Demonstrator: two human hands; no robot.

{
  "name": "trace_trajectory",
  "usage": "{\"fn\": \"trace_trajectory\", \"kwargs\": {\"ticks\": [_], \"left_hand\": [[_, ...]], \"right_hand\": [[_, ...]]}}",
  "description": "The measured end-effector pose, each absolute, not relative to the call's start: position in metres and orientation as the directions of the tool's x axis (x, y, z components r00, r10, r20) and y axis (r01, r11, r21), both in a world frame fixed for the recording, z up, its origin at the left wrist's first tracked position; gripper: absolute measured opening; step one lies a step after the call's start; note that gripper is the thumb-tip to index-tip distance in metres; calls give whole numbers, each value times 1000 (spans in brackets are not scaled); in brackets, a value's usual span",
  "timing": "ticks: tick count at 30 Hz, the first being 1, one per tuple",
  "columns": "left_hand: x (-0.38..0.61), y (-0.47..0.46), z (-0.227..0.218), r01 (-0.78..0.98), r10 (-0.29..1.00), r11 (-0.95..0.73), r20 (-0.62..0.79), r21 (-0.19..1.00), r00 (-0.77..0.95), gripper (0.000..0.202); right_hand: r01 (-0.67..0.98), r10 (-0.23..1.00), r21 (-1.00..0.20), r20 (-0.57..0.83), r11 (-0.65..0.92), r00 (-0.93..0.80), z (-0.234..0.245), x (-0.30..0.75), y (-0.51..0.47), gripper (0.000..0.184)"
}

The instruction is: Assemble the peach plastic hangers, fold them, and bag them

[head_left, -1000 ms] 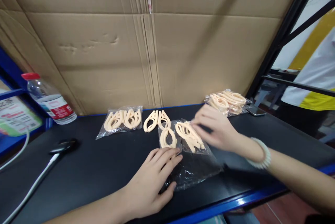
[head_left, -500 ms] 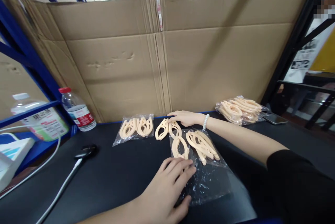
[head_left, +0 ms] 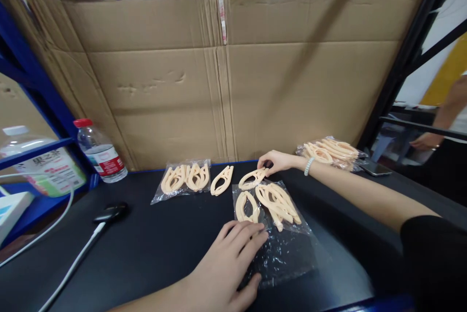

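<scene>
My right hand (head_left: 276,162), with a beaded bracelet at its wrist, pinches the right end of a cream folding hanger (head_left: 249,186) at the upper edge of a clear plastic bag (head_left: 280,261). Inside that bag lie a single hanger (head_left: 239,207) on the left and a bunch of hangers (head_left: 272,200) on the right. My left hand (head_left: 235,256) rests with fingers spread on the bag's left side, just below the single hanger. Another loose hanger (head_left: 222,180) lies on the black table, left of the pinched one.
A bag of hangers (head_left: 180,192) lies further left, and a fuller bag (head_left: 328,154) at the back right beside a phone (head_left: 375,168). Bottles (head_left: 105,156) and a cable with a black plug (head_left: 110,213) are left. Cardboard (head_left: 164,83) walls the back. A person's hand (head_left: 425,141) shows far right.
My right hand has moved right and now pinches one hanger, which has turned from upright to slanted and away from the loose one. My left hand stays on the bag.
</scene>
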State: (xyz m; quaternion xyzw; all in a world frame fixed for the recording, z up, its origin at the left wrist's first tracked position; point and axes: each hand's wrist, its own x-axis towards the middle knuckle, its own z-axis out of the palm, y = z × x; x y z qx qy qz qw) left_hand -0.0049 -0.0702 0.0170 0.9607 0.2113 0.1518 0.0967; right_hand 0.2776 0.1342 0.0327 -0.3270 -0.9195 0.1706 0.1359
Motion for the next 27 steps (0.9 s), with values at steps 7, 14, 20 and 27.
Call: {"fn": "trace_trajectory", "kwargs": {"ticks": [7, 14, 20, 27], "left_hand": [[-5, -70, 14, 377, 444, -887, 271, 266, 854, 68], [-7, -70, 10, 421, 472, -878, 269, 227, 839, 71], [-9, -70, 7, 450, 498, -866, 288, 219, 818, 71], [-11, -68, 8, 451, 487, -873, 330, 184, 808, 70]], "right_hand": [[534, 768, -555, 410, 638, -492, 36, 316, 84, 37], [599, 623, -377, 732, 707, -275, 70, 335, -6, 16], [550, 502, -275, 804, 789, -318, 83, 301, -112, 4], [563, 401, 80, 619, 823, -675, 58, 244, -145, 21]]}}
